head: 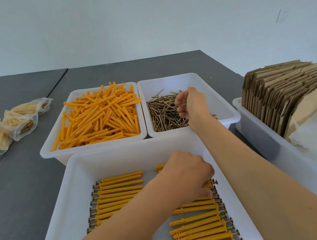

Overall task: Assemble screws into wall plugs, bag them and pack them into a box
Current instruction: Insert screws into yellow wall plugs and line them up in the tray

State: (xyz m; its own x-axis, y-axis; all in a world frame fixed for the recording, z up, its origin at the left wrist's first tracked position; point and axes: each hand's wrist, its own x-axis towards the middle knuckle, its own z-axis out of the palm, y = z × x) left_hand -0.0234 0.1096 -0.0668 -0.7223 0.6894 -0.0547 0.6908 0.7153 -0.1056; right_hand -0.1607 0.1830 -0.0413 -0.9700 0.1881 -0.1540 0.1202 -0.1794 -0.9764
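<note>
Packing workshop: sorted parts bins (186, 81), flat cartons (283, 90), grey bench (22, 200).

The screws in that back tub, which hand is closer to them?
Right. The right hand is in the screws, fingers curled round a few. The left hand is nearer the person, over the assembled plugs in the front tray.

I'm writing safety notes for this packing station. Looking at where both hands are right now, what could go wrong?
1. The right hand grips loose screws from a tangled pile; a point could prick the fingers, or a screw could drop outside the screw bin.
2. The left hand rests among the assembled plugs in the near tray; it might knock the neat rows askew.
</note>
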